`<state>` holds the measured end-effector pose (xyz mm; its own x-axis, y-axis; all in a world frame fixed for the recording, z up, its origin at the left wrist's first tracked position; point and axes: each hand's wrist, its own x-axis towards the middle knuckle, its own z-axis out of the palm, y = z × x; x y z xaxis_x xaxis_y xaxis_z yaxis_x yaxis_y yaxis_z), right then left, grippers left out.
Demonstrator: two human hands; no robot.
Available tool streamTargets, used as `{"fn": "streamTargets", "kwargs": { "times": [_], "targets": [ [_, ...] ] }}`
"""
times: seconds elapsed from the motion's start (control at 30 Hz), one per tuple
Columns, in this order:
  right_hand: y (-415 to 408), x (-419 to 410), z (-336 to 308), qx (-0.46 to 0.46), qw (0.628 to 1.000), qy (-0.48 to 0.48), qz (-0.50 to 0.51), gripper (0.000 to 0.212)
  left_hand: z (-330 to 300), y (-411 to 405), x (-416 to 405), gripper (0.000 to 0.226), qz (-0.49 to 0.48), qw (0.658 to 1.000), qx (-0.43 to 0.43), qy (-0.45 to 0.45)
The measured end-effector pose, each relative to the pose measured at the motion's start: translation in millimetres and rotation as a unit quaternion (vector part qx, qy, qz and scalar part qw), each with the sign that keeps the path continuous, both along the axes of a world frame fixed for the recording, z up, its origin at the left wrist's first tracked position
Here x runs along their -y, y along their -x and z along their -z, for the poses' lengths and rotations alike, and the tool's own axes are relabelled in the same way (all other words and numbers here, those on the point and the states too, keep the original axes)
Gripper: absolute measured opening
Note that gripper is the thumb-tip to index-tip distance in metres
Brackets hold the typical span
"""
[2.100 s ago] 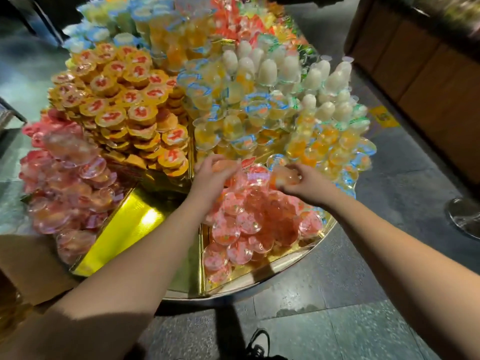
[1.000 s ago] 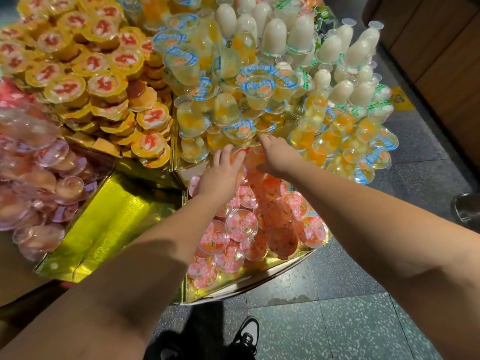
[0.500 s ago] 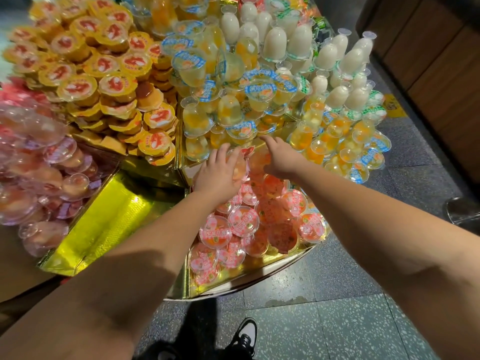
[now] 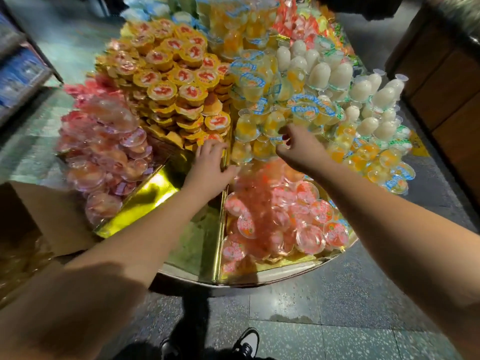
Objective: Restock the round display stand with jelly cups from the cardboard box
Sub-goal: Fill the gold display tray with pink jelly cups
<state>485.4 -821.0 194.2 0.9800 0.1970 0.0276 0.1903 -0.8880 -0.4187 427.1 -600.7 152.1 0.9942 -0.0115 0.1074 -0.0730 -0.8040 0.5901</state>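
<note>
The round display stand (image 4: 262,278) is split by gold dividers into wedges heaped with jelly cups. The near right wedge holds a loose pile of pink jelly cups (image 4: 280,216). My left hand (image 4: 210,168) rests on the gold divider (image 4: 220,229) at that wedge's left side, thumb across it, holding no cup. Over the back of the pink pile hovers my right hand (image 4: 298,149), its fingers loosely curled and empty, close to the yellow cups (image 4: 262,126). The cardboard box (image 4: 44,216) stands at the left, with cups dimly visible inside at its lower corner.
The wedge left of the divider shows bare gold lining (image 4: 145,198). Beyond it lie pale pink cups (image 4: 104,152), orange-lidded cups (image 4: 176,81) and white bottle-shaped jellies (image 4: 368,94). A wooden counter (image 4: 446,87) lines the right, a shelf (image 4: 18,66) the far left. My shoes (image 4: 244,344) stand on the tiled floor.
Both hands have come off the pink cups. My left hand slid left onto the gold divider; my right hand lifted back toward the yellow cups. The view has pulled back and is blurred.
</note>
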Motion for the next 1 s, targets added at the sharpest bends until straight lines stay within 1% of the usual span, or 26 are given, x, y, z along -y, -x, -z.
{"fn": "streamTargets", "kwargs": {
  "times": [0.07, 0.13, 0.2, 0.27, 0.33, 0.4, 0.47, 0.53, 0.6, 0.7, 0.77, 0.87, 0.93, 1.0],
  "targets": [
    [8, -43, -11, 0.006, 0.998, -0.020, -0.054, 0.036, -7, 25, -41, 0.045, -0.046, 0.999, 0.019, 0.021],
    [20, -96, -17, 0.002, 0.993, -0.025, -0.111, 0.033, -7, 56, -88, 0.041, -0.107, 0.993, 0.013, 0.043],
    [38, -155, -18, -0.011, 0.984, -0.023, -0.178, 0.035, -2, 92, -139, 0.040, -0.169, 0.984, 0.000, 0.058],
    [67, -218, -16, -0.030, 0.971, -0.029, -0.235, 0.038, 4, 132, -190, 0.036, -0.232, 0.971, -0.013, 0.054],
    [100, -280, -6, -0.048, 0.960, -0.047, -0.273, 0.037, 7, 176, -236, 0.029, -0.287, 0.956, -0.024, 0.065],
    [134, -343, 15, -0.073, 0.949, -0.050, -0.302, 0.032, 15, 221, -282, 0.029, -0.341, 0.936, -0.044, 0.075],
    [167, -405, 41, -0.109, 0.936, -0.035, -0.333, 0.034, 32, 265, -329, 0.029, -0.386, 0.918, -0.058, 0.075],
    [202, -473, 67, -0.146, 0.920, -0.020, -0.363, 0.031, 50, 312, -384, 0.031, -0.420, 0.900, -0.080, 0.086],
    [226, -509, 85, -0.177, 0.904, 0.006, -0.390, 0.027, 66, 344, -417, 0.032, -0.432, 0.891, -0.108, 0.086],
    [265, -585, 118, -0.223, 0.881, 0.047, -0.415, 0.030, 91, 397, -489, 0.033, -0.442, 0.878, -0.158, 0.092],
    [285, -629, 137, -0.244, 0.874, 0.071, -0.414, 0.036, 103, 424, -528, 0.033, -0.462, 0.859, -0.199, 0.097],
    [306, -687, 165, -0.261, 0.863, 0.127, -0.414, 0.046, 128, 457, -583, 0.034, -0.499, 0.827, -0.238, 0.102],
    [313, -720, 183, -0.268, 0.849, 0.166, -0.423, 0.046, 146, 475, -616, 0.034, -0.514, 0.813, -0.254, 0.100],
    [317, -749, 201, -0.270, 0.838, 0.206, -0.428, 0.046, 163, 489, -648, 0.035, -0.526, 0.797, -0.288, 0.073]
  ]
}}
